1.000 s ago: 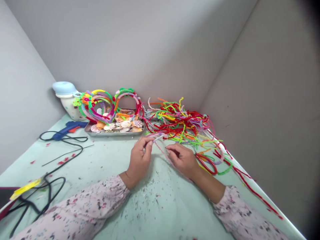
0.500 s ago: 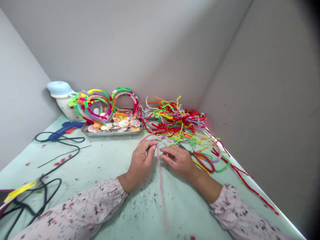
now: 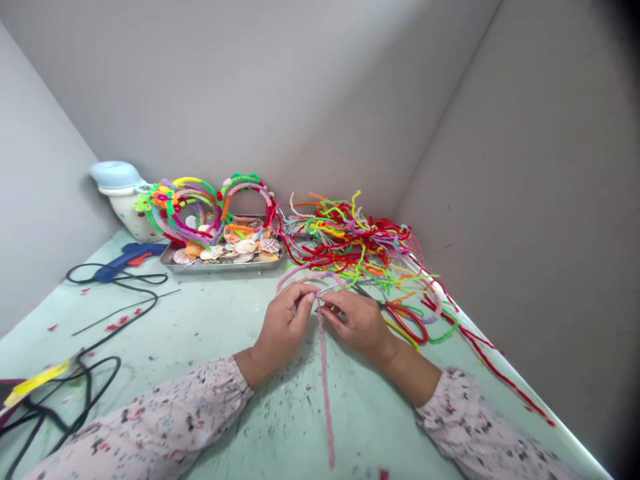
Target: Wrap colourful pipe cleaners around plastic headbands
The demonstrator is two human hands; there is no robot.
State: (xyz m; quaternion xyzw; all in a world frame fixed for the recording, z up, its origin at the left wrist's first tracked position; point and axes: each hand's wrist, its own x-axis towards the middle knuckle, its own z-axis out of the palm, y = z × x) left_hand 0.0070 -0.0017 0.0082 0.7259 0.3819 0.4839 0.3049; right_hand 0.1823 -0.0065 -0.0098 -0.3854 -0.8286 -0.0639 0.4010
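Observation:
My left hand [image 3: 284,325] is closed, thumb and forefinger pinching the end of a headband [image 3: 327,275] whose pink and lilac curve shows behind my hands. From the pinch a pink pipe cleaner [image 3: 326,387] hangs down toward me over the table. Close on its right, my right hand [image 3: 361,323] has its fingertips pressed together at the top of the pipe cleaner, by the headband's end. The fingers partly cover the spot where the two meet.
A metal tray [image 3: 225,268] holds shells, with several colourful headbands [image 3: 200,207] on it. Pipe cleaners [image 3: 350,233] lie heaped behind my hands, near red-handled scissors [image 3: 407,323]. At the left are a lidded cup [image 3: 131,207], a blue glue gun [image 3: 123,259] and a black cord [image 3: 103,343].
My right fingertips have moved in and closed at the top of the pipe cleaner. Its hanging tail, blurred before, now hangs still. My left hand keeps its pinch.

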